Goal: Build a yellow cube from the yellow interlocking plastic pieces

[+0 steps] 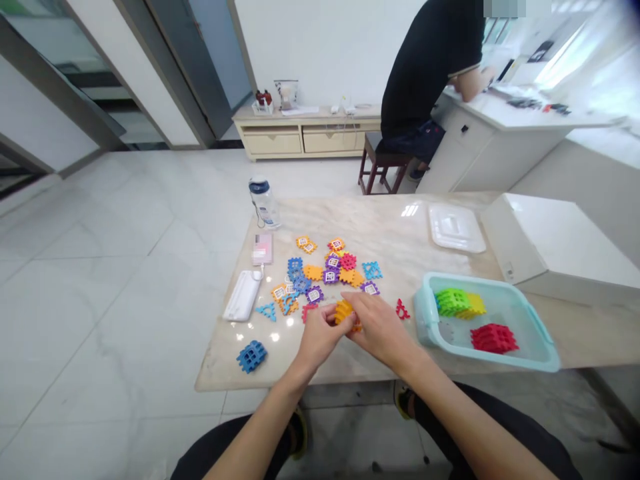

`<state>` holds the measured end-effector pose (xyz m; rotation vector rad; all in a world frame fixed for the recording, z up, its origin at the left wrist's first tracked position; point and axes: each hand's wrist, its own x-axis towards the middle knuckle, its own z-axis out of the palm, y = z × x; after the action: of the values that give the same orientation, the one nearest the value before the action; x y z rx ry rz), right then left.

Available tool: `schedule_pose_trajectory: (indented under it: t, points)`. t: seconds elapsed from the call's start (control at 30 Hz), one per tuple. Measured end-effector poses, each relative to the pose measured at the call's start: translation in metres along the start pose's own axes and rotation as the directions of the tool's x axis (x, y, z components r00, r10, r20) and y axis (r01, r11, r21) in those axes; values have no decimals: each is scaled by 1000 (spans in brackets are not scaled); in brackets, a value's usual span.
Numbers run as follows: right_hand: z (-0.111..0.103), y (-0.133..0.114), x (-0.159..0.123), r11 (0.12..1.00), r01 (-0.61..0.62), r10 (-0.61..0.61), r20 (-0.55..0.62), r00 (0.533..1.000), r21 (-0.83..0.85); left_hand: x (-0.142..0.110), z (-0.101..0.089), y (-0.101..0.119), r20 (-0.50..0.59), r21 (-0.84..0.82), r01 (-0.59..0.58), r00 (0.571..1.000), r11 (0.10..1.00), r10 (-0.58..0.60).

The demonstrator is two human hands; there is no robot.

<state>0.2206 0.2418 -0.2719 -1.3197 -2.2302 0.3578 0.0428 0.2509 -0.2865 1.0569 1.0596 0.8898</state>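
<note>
My left hand (320,333) and my right hand (375,327) meet over the front of the marble table, both closed on a small stack of orange plastic building tiles (343,311). Just beyond them lies a loose spread of notched tiles, among them a purple tile (330,276), an orange tile (313,272) and a light blue tile (372,270). A red triangular tile (402,309) rests right of my right hand. Left of my left hand, near the front edge, sits a stack of blue tiles (252,356).
A pale teal bin (425,313) holds green, yellow and red tile stacks. Behind it are a white lid (456,228) and a white box (565,247). A water bottle (265,205), pink phone (263,249) and white power bank (243,296) line the left. Another person (430,67) sits beyond.
</note>
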Motion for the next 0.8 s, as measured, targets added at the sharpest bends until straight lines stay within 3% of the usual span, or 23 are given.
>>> schedule_pose_trajectory:
  t: [0.17,0.47,0.6,0.7,0.8]
  points:
    - [2,-1,0,998,-67,66,-22,998,-17,2,3,-3,-18,43,-44,999,998,45]
    - [0,-1,3,999,-25,25,-9,1000,-35,0,1,2,4,46,-57,998,997,57]
    - [0,-2,2,999,14,-17,-46,999,-52,-1,-1,8,15,76,-64,998,995,63]
    - [-6,-1,3,997,43,-49,-105,993,-62,0,-9,10,63,-2,-47,997,999,47]
    - [-15,3,4,987,157,-161,-165,973,-36,3,-20,12,113,-92,-17,993,996,27]
